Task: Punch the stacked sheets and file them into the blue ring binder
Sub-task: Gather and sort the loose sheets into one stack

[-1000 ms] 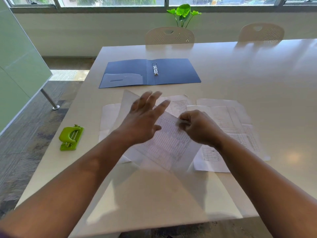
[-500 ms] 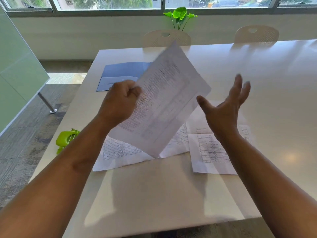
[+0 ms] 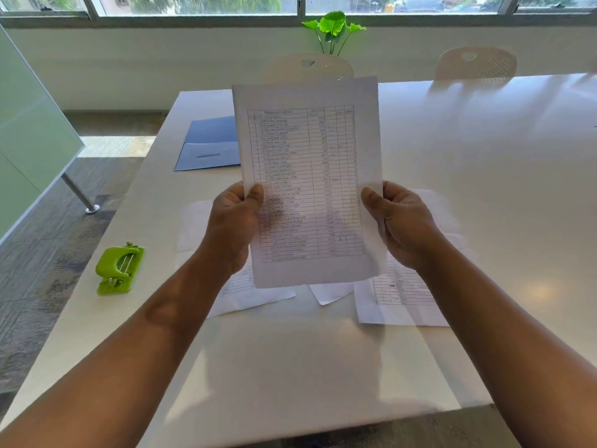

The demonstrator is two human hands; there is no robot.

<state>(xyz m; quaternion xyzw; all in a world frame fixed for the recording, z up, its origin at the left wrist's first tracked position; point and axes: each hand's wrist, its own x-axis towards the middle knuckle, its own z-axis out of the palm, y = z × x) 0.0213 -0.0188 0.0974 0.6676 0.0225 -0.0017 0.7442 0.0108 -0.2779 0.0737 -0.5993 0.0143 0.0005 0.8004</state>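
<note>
The raised sheet (image 3: 307, 182) is white with a dark printed table of thin ruled rows and columns. The sheets on the table (image 3: 400, 295) are white too, with the same grid print. The ring binder (image 3: 210, 143) is blue, the hole punch (image 3: 119, 268) bright lime green, the table (image 3: 468, 163) glossy off-white, the plant (image 3: 332, 27) fresh green, and the chairs (image 3: 475, 63) cream with a dotted perforated pattern

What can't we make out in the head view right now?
- Blue ring binder: right half and rings hidden behind the held sheet.
- Held sheet: table text too small to read; one sheet or several, unclear.
- Loose sheets on the table: partly covered by the left hand, right hand and held sheet; count unclear.
- Green hole punch: too small to see any paper inside.
</note>
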